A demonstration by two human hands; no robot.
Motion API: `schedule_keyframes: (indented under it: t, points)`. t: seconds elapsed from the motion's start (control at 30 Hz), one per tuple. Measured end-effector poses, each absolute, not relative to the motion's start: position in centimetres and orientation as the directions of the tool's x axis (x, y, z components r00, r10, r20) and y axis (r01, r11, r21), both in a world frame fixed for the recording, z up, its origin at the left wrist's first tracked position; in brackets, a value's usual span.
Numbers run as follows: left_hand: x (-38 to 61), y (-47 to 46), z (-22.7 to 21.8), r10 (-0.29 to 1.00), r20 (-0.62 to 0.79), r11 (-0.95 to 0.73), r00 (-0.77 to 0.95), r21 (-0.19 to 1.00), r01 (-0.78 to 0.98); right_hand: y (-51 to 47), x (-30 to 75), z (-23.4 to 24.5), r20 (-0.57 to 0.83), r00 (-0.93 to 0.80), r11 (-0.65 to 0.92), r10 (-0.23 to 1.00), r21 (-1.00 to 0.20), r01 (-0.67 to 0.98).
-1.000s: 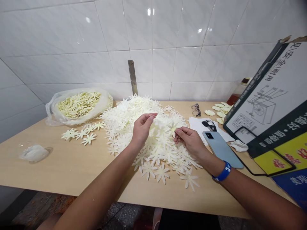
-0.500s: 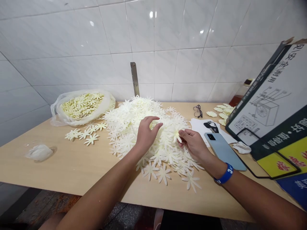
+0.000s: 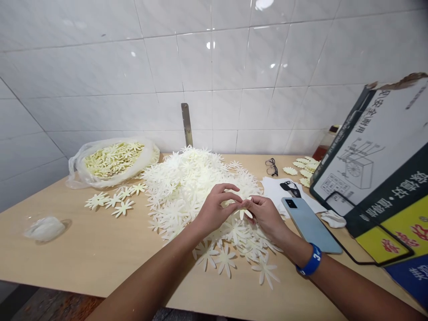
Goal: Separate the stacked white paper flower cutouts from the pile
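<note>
My right hand [image 3: 267, 217] pinches a pale flower cutout [image 3: 245, 214] between thumb and fingers, above the right side of a big heap of white flower cutouts [image 3: 194, 178]. My left hand [image 3: 219, 208] has come up to the same flower; its thumb and a fingertip close together at the flower's left edge, with another finger raised above. The fingers hide part of the flower. A few loose flower cutouts [image 3: 225, 261] lie on the table in front of the heap, below my hands.
A plastic bag of yellowish flower cutouts [image 3: 113, 162] and a small group of loose ones [image 3: 123, 207] lie left, with a clear plastic-wrapped white lump [image 3: 45, 229]. Right are glasses [image 3: 271, 166], a phone [image 3: 310, 225], scalloped pieces [image 3: 290, 170] and a large printed box [image 3: 377, 169].
My left hand has moved right and down, from open above the heap to the flower in my right hand. The view has tilted up slightly.
</note>
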State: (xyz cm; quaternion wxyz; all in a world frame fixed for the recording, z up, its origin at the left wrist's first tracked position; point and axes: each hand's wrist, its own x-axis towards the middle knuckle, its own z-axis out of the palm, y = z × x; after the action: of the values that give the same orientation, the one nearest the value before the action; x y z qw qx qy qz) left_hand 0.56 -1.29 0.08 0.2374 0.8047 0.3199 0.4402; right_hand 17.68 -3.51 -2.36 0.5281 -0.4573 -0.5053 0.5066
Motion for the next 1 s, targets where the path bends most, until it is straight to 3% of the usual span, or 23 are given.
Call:
schedule_keyframes:
  t: [0.2, 0.3, 0.4, 0.53, 0.73, 1.0]
  points:
    - [0.5, -1.6, 0.9, 0.79, 0.495, -0.58, 0.363, 0.795, 0.179, -3.5, 17.7, -1.8, 0.074, -0.045, 0.07, 0.996, -0.994, -0.082]
    - [0.1, -0.9, 1.3, 0.887, 0.422, -0.427, 0.185, 0.904, -0.012, -3.4, 17.9, -1.4, 0.087, 0.004, 0.087, 0.996, -0.995, -0.049]
    - [-0.7, 0.2, 1.3, 0.944, 0.329, -0.325, 0.018, 0.938, -0.117, -3.2, 18.0, -1.3, 0.099, -0.005, 0.098, 0.995, -0.993, -0.063]
    - [-1.5, 0.8, 1.0, 0.958, 0.274, -0.267, -0.088, 0.961, 0.076, -3.0, 18.1, -1.4, 0.095, -0.077, 0.085, 0.993, -0.988, -0.131]
    - [-1.6, 0.5, 0.9, 0.942, 0.335, -0.303, -0.03, 0.885, 0.354, -3.2, 17.8, -1.3, 0.066, -0.096, 0.053, 0.993, -0.99, -0.131]
    - [-1.6, 0.7, 0.6, 0.954, 0.289, -0.299, 0.075, 0.921, 0.249, -3.2, 17.7, -1.3, 0.06, -0.064, 0.053, 0.996, -0.993, -0.107]
